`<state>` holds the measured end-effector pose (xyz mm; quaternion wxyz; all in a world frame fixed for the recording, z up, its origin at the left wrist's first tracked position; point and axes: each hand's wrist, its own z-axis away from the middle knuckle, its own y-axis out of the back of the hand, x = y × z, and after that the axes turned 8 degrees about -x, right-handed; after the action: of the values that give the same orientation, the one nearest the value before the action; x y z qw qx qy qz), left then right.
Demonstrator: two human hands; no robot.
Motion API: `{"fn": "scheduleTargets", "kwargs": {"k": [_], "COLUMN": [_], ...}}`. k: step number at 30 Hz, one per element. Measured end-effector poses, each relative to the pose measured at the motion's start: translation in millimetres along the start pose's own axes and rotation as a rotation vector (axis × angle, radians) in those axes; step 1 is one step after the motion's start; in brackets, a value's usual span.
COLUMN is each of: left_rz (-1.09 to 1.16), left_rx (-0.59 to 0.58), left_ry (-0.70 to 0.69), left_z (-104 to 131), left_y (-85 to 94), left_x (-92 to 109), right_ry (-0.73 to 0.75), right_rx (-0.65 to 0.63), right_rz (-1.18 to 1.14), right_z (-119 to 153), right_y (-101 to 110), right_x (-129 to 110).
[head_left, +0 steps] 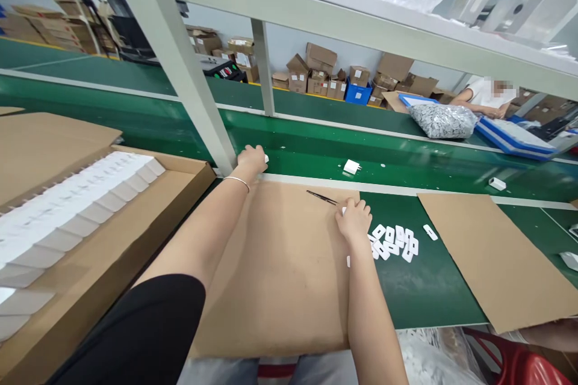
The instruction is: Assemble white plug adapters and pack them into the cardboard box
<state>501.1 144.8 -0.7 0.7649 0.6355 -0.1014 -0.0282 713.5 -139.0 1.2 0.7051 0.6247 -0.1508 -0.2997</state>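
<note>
Black sleeve [149, 331] of my left arm fills the near edge. Left hand [251, 159] reaches far forward, fingers curled on a small white part [266, 159] at the conveyor belt's [316, 153] near rail; how firmly it is pinched I cannot tell. Right hand [354, 219] rests closed on the cardboard sheet's [280, 264] right edge, holding tweezers [321, 197] whose long axis points left and away. Pile of white caps [395, 242] lies just right of that hand, on the green mat [428, 289]; right hand is the nearer one. One white charger plug [351, 166] sits on the belt, ahead of the right hand. Carton of white units [81, 204] at left. A co-worker [485, 99] sits across the belt.
</note>
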Motion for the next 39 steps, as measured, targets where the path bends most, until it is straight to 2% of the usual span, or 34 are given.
{"fn": "scheduleTargets", "kwargs": {"k": [6,11,14,17,19,23,26,28,32,35,39], "left_rz": [0.039,0.061,0.125,0.271,0.385,0.725,0.961,1.008,0.901,0.907,0.977], "left_rx": [-0.026,0.016,0.070,0.101,0.083,0.099,0.167,0.269,0.508,0.556,0.551], "left_ry": [-0.017,-0.121,-0.247,-0.462,-0.571,-0.558,-0.609,-0.728,-0.938,-0.956,-0.910], "left_z": [2.2,27.8,63.8,112.5,145.7,199.9,226.3,236.1,237.8,231.9,225.6], "left_y": [-4.4,-6.7,-13.0,-24.1,-34.1,-55.6,-67.6,-72.4,-76.2,-76.1,-74.3], "left_x": [0.1,6.6,14.6,21.3,26.1,38.5,45.7,47.1,43.4,39.4,34.1], "right_ry": [-0.001,0.012,0.027,0.026,0.023,0.046,0.043,0.059,0.155,0.250,0.480], "right_rx": [-0.056,-0.045,-0.034,0.001,0.009,-0.018,0.005,0.072,0.252,0.345,0.487], "right_rz": [-0.022,-0.106,-0.166,-0.133,-0.076,-0.057,-0.099,-0.141,-0.229,-0.310,-0.448], "right_z": [0.6,-1.7,-1.6,-1.2,-1.3,-2.3,-2.7,-1.6,4.8,12.2,26.3], "right_y": [4.0,8.5,9.9,8.6,7.1,6.5,8.3,9.8,12.7,15.4,19.6], "right_x": [0.7,0.3,0.1,1.2,2.0,2.2,1.4,0.7,-2.8,-9.0,-23.6]}}
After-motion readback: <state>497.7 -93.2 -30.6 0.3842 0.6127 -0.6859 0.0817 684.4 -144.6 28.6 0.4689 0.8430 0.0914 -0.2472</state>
